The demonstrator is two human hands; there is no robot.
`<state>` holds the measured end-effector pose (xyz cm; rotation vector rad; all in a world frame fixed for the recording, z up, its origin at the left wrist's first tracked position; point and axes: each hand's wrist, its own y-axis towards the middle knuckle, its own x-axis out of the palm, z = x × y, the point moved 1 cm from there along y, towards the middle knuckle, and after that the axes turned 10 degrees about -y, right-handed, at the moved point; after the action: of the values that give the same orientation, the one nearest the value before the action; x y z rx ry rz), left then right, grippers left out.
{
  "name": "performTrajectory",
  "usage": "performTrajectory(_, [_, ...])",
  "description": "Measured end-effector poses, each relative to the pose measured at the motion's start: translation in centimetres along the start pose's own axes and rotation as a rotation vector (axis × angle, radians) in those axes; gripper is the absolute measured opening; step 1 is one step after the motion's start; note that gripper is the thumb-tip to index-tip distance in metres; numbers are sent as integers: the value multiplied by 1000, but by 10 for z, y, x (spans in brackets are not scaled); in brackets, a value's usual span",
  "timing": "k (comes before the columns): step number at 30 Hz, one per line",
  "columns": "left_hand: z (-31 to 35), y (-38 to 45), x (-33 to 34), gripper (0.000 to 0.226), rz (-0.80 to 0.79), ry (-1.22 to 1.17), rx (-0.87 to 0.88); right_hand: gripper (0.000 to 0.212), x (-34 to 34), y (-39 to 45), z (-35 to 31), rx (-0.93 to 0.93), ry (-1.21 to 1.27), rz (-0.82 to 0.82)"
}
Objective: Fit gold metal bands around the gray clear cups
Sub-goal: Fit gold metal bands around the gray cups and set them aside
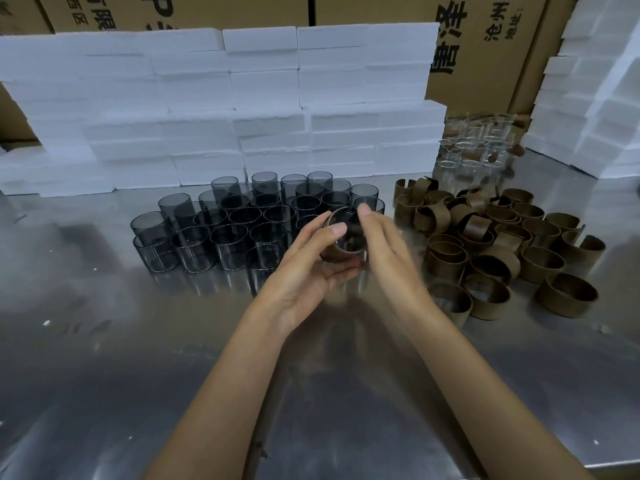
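Gray cup w/ gold band round it, held above the steel table, tipped so its open mouth faces the camera, axis leaning back. Left hand cradles it underneath, thumb on rim; right hand fingers curl on its right side. Gray cups clustered left, loose bands piled right.

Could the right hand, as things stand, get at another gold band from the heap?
Probably not yet: the right hand and left hand both hold a gray cup with a band. The heap of gold bands lies unobstructed beside it.
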<state>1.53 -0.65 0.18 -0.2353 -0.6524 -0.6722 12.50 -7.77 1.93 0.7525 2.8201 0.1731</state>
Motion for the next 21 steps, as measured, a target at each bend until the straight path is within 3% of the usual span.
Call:
performTrajectory(3, [3,2,-2,91,6,24,41,40,8,9,0,-32,-6,18])
performTrajectory(9, [1,5,-4,66,-3,154,67,55,15,8,12,-77,8,38])
performTrajectory(15, [0,4,-3,82,-33,140,95,53,14,4,14,-135,17,116])
performTrajectory(21, [0,0,-1,69,-41,104,73,59,14,3,17,-113,8,129])
